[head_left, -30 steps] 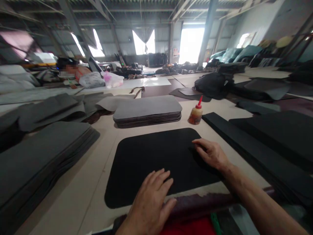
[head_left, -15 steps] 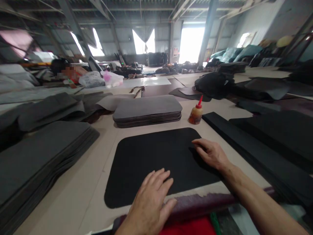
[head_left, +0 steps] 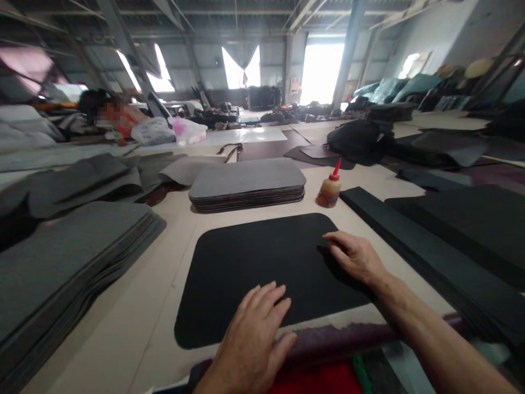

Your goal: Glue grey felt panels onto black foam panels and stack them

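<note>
A black sheet (head_left: 262, 257) with rounded corners lies flat on the pale table in front of me. My left hand (head_left: 258, 323) is open, palm down, its fingers spread over the sheet's near edge. Over the right part of the sheet is my right hand (head_left: 356, 257), its fingers curled and drawn together with the thumb. Whatever may be inside that hand is hidden. Just beyond it stands a squeeze bottle (head_left: 329, 189) with a red nozzle and brown contents. A stack of grey sheets (head_left: 248, 180) sits behind the black one.
Another thick stack of dark sheets (head_left: 69, 257) fills the left side. Long black strips (head_left: 394, 235) lie along the right. A black bag-like bundle (head_left: 356, 139) rests farther back. Another person (head_left: 118, 117) is at the far left, beside plastic bags (head_left: 188, 131).
Both hands stay in nearly the same place on the black sheet. The other person at the far left has shifted slightly.
</note>
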`<state>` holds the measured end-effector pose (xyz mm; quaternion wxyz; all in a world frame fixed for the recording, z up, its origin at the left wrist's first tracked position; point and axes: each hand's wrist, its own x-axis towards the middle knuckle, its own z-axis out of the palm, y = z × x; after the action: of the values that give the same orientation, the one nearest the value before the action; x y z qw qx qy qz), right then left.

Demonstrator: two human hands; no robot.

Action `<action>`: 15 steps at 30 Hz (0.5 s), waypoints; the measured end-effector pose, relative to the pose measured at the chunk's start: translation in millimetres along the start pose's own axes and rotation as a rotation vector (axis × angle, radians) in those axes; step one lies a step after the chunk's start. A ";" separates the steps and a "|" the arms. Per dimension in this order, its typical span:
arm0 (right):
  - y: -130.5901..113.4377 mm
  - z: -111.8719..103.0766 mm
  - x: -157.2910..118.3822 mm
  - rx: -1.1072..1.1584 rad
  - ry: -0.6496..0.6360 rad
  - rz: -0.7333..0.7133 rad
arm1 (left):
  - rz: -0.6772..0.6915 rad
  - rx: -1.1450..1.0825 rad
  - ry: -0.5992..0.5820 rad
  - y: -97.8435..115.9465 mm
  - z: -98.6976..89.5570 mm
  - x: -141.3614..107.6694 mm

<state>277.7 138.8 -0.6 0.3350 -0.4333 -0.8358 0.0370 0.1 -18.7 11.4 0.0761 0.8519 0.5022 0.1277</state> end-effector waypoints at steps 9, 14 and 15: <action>2.2 1.1 -0.5 0.002 -0.008 0.010 | 0.005 0.000 0.002 -0.6 1.0 -2.1; 1.9 1.3 -0.5 0.005 -0.001 0.007 | -0.003 -0.005 0.001 -1.2 1.4 -1.8; 2.1 1.3 -0.6 0.003 -0.002 0.008 | -0.003 -0.004 -0.001 -1.1 1.5 -1.6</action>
<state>278.6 139.9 -2.6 0.3347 -0.4362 -0.8344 0.0403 -1.2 -19.5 9.4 0.0784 0.8511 0.5032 0.1280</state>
